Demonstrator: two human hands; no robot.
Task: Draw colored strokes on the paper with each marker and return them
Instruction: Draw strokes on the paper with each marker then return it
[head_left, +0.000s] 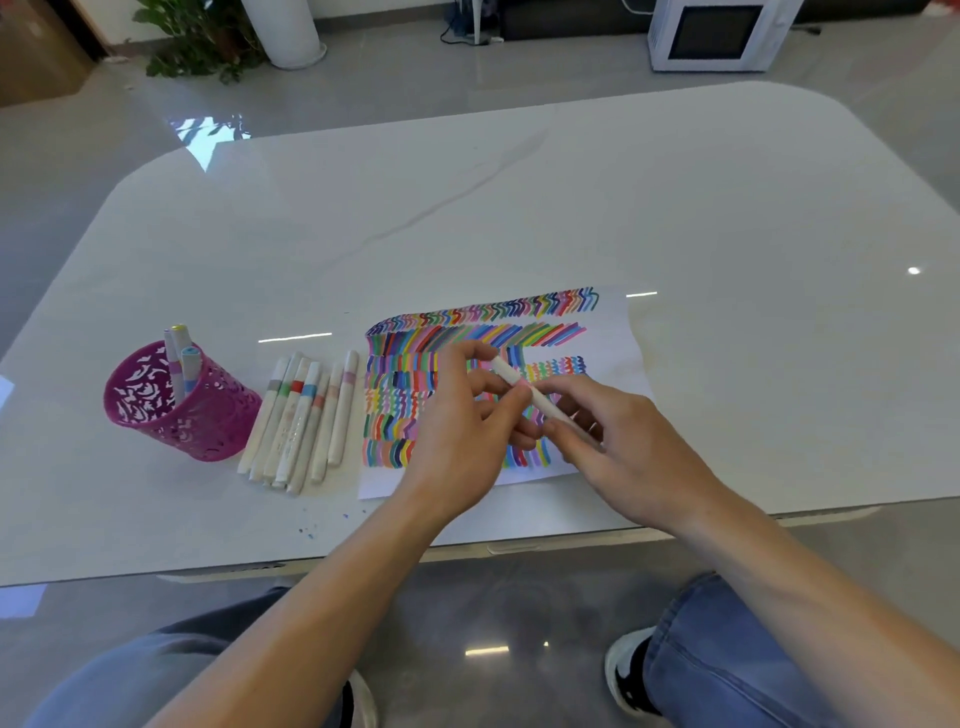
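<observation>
Marker between left hand and right hand

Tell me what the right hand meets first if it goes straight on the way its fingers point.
Probably the left hand: the right hand points left, and both grip the same marker over the paper, fingers almost touching. Depth is hard to judge.

Bare forearms, light blue denim jeans, black-and-white sneakers
</observation>
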